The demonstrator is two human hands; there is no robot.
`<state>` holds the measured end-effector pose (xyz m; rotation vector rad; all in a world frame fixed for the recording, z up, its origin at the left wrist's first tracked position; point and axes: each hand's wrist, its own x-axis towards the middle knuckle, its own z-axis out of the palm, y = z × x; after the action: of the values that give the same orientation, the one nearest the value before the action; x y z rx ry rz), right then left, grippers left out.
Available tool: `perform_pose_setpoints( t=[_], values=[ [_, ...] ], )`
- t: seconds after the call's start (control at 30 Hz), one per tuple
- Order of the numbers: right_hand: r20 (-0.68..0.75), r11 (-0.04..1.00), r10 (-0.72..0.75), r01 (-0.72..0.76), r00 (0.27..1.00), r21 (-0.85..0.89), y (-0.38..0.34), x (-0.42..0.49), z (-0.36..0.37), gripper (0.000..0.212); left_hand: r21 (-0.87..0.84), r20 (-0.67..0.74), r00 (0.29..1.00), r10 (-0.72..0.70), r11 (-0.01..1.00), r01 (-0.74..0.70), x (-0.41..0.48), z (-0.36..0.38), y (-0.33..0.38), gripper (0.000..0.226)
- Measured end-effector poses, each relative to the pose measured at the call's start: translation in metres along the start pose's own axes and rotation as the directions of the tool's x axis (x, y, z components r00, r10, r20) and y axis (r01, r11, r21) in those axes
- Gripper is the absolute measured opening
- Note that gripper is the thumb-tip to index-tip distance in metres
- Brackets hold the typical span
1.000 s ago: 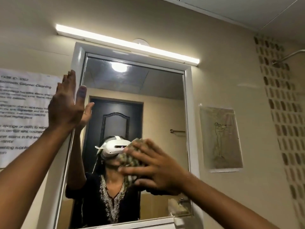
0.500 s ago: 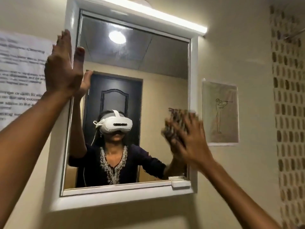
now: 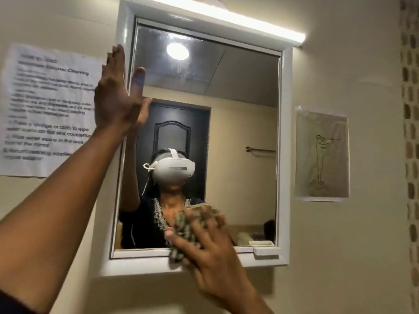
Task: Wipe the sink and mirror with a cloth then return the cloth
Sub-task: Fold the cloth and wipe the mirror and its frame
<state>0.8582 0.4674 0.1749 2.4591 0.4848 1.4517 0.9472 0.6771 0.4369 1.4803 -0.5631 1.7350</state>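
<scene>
A white-framed mirror (image 3: pixel 238 91) hangs on the beige wall in front of me. My right hand (image 3: pixel 210 257) presses a green checked cloth (image 3: pixel 183 230) flat against the bottom edge of the glass, near the lower frame. My left hand (image 3: pixel 115 94) rests flat on the mirror's left frame, fingers straight and pointing up, holding nothing. Smears show on the upper glass. The sink is out of view.
A light bar (image 3: pixel 226 17) runs along the top of the mirror. A printed paper sheet (image 3: pixel 47 109) is stuck to the wall on the left, a drawing (image 3: pixel 322 155) on the right. A small white tray (image 3: pixel 265 249) sits on the frame's lower right corner.
My right hand with the cloth swept from the middle of the glass to the right edge, then down to the bottom edge. My left hand stayed on the left frame.
</scene>
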Motion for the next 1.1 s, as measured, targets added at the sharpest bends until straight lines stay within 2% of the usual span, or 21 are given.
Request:
perform_pose_setpoints(
  t=[0.07,0.17,0.23,0.33,0.4,0.47,0.5,0.57,0.63,0.67,0.7,0.73,0.77,0.83,0.9,0.93,1.03,1.1],
  values=[
    [0.046,0.989,-0.148,0.149,0.988,-0.012,-0.042,0.020,0.014,0.063,0.014,0.016,1.000,-0.005,1.000,0.004,-0.002,-0.001,0.000,0.066],
    [0.053,0.972,-0.231,0.233,0.972,-0.028,-0.074,0.041,0.022,0.054,0.003,0.038,0.999,0.004,1.000,-0.005,-0.004,-0.004,0.000,0.063],
    [0.041,0.957,-0.282,0.284,0.959,-0.063,-0.071,0.047,0.021,0.052,-0.013,0.054,0.998,0.012,1.000,-0.011,-0.003,-0.006,0.001,0.061],
    [0.024,0.936,-0.323,0.323,0.946,-0.139,-0.038,0.054,0.010,0.060,-0.047,0.051,0.999,0.017,0.999,-0.015,-0.003,-0.009,0.004,0.059],
    [-0.072,0.968,-0.205,0.192,0.976,-0.162,-0.001,0.070,-0.008,0.057,-0.070,0.048,0.998,0.027,0.997,-0.024,-0.006,-0.009,0.005,0.059],
    [-0.205,0.992,0.061,-0.082,0.977,-0.097,0.044,0.096,-0.031,0.050,-0.088,0.044,0.998,0.042,0.995,-0.038,-0.007,-0.010,0.006,0.059],
    [-0.249,0.970,0.231,-0.241,0.941,-0.011,0.065,0.111,-0.045,0.049,-0.094,0.043,0.998,0.045,0.995,-0.041,-0.007,-0.010,0.007,0.059],
    [-0.327,0.865,0.501,-0.476,0.801,0.159,0.096,0.140,-0.068,0.050,-0.107,0.041,0.999,0.035,0.994,-0.030,-0.006,-0.010,0.007,0.059],
    [-0.373,0.782,0.622,-0.571,0.689,0.249,0.101,0.165,-0.076,0.051,-0.125,0.035,0.999,0.027,0.992,-0.023,-0.005,-0.009,0.006,0.058],
    [-0.379,0.774,0.632,-0.575,0.676,0.266,0.093,0.175,-0.076,0.050,-0.135,0.033,0.999,0.028,0.991,-0.024,-0.006,-0.009,0.005,0.058],
    [-0.387,0.799,0.601,-0.542,0.700,0.261,0.079,0.183,-0.074,0.049,-0.142,0.029,0.999,0.032,0.989,-0.027,-0.005,-0.009,0.004,0.057],
    [-0.391,0.849,0.528,-0.472,0.754,0.238,0.061,0.187,-0.069,0.048,-0.146,0.026,0.999,0.033,0.989,-0.029,-0.005,-0.008,0.004,0.057],
    [-0.388,0.909,0.416,-0.361,0.823,0.209,0.039,0.186,-0.061,0.048,-0.154,0.024,0.999,0.029,0.988,-0.025,-0.004,-0.008,0.003,0.057],
    [-0.330,0.994,0.094,-0.067,0.939,0.092,-0.007,0.172,-0.037,0.047,-0.178,0.030,0.999,0.011,0.984,-0.005,-0.002,-0.007,0.001,0.057],
    [-0.210,0.980,-0.200,0.200,0.957,-0.021,-0.042,0.143,-0.011,0.046,-0.174,0.037,0.999,-0.008,0.985,0.014,0.002,-0.008,-0.001,0.058],
    [-0.136,0.957,-0.289,0.285,0.948,-0.051,-0.049,0.124,-0.002,0.046,-0.167,0.040,0.999,-0.014,0.986,0.021,0.001,-0.008,-0.002,0.058],
    [-0.042,0.915,-0.393,0.385,0.919,-0.122,-0.034,0.085,0.006,0.053,-0.150,0.040,0.999,-0.011,0.988,0.017,0.000,-0.006,-0.003,0.057],
    [-0.088,0.946,-0.305,0.291,0.948,-0.141,-0.008,0.075,-0.001,0.052,-0.142,0.038,0.999,-0.010,0.990,0.015,0.000,-0.005,-0.004,0.056]
  ],
)
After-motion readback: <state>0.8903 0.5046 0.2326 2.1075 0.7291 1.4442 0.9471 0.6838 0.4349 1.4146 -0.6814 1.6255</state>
